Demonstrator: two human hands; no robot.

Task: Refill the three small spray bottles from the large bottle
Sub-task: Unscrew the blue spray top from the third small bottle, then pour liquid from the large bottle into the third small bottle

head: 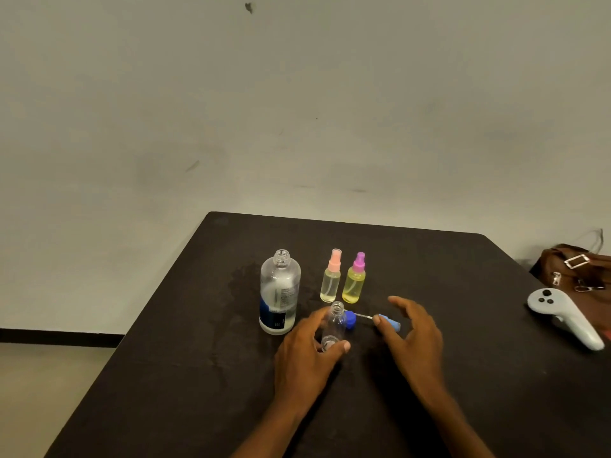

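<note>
1. The left hand [309, 350] is wrapped around a small clear bottle [334, 327] near the bottom middle of the frame. The thumb is pressed on its low part. The bottle stands up on the dark table [165, 375] and its top is off.

2. The right hand [413, 328] is open, with fingers spread. It holds nothing that I can see. One fingertip is right by the blue spray top [373, 319], which lies on its side just to the right of the clear bottle. I cannot tell if the finger touches it.

3. The small clear bottle looks empty, or close to it. I think it is the last one to fill.

4. The large bottle [279, 292] stands just left of the small one, a bit higher in the frame. Its cap is off. It has clear liquid in about its lower half.

5. Two more small bottles stand behind, near the middle of the frame. The pink-top bottle [331, 276] has pale liquid in it. The purple-top bottle [355, 279] has yellow liquid. Both have their tops on and look done.

6. To do this step well, I would keep the left hand holding the small bottle still. The mouth is tiny, so the pour should be slow and close.

7. The table looks a bit wet near the large bottle, so spills are easy here.
</note>
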